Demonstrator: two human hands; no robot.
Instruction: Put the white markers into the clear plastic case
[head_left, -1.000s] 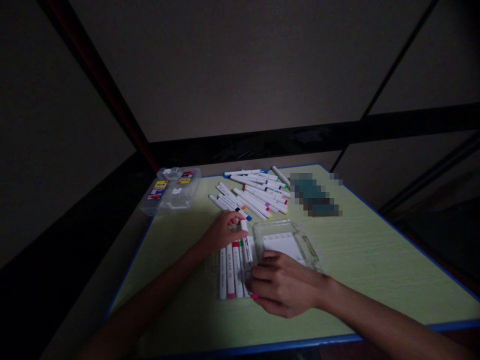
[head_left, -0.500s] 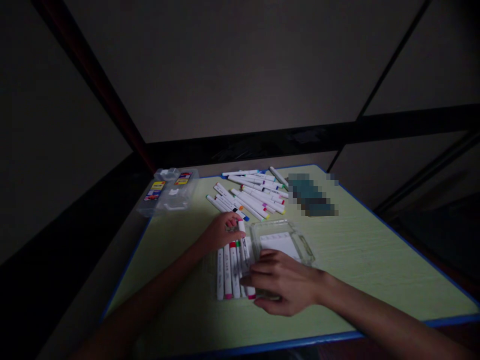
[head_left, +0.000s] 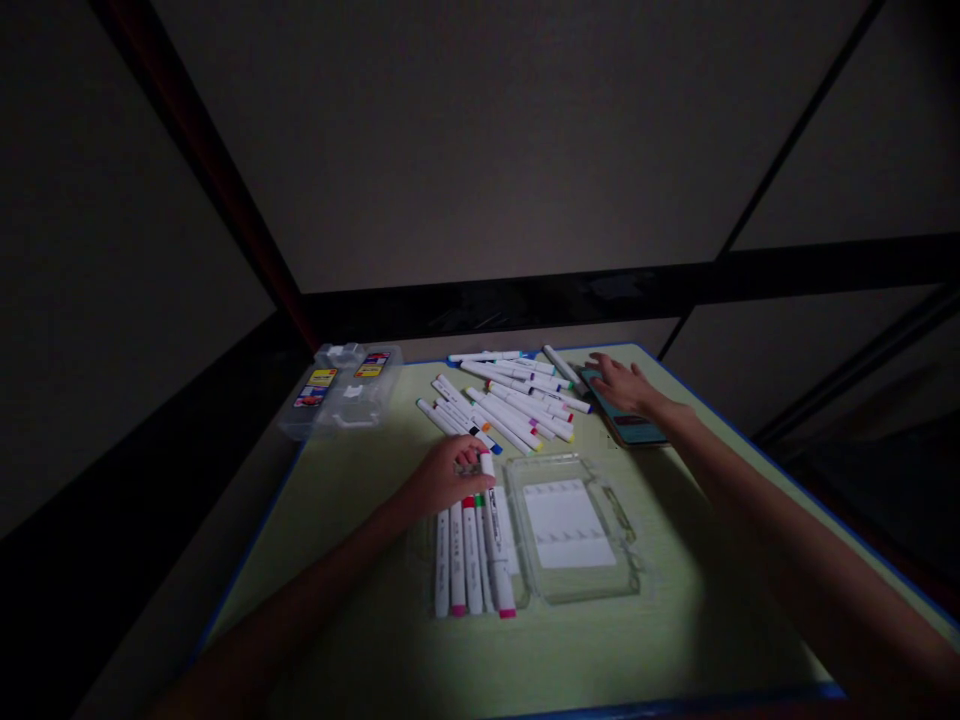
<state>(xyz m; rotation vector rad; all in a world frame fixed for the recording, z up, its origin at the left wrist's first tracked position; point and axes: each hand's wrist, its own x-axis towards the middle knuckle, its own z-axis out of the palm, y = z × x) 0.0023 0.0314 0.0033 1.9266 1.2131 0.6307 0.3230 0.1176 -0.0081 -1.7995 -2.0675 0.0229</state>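
Observation:
My left hand (head_left: 447,474) is closed on the upper end of a white marker (head_left: 494,535) with a pink lower tip. That marker lies slanted over the left half of an open clear plastic case (head_left: 581,599). Several white markers (head_left: 456,560) lie side by side in that half. A white lined card (head_left: 571,520) shows in the right half. At the back right, my right hand (head_left: 621,384) is over a smartphone (head_left: 637,429) with its fingers apart and nothing in them. I cannot tell whether the fingertips touch the screen.
A loose pile of white markers (head_left: 517,400) with coloured ends is spread behind the case. Closed clear plastic cases (head_left: 352,405) with bright labels lie at the back left, by the edge of the pale green table (head_left: 360,640). A wall panel (head_left: 480,150) rises behind.
My right hand has moved from the open case, up and right, to the smartphone. My left hand still holds the marker in nearly the same place.

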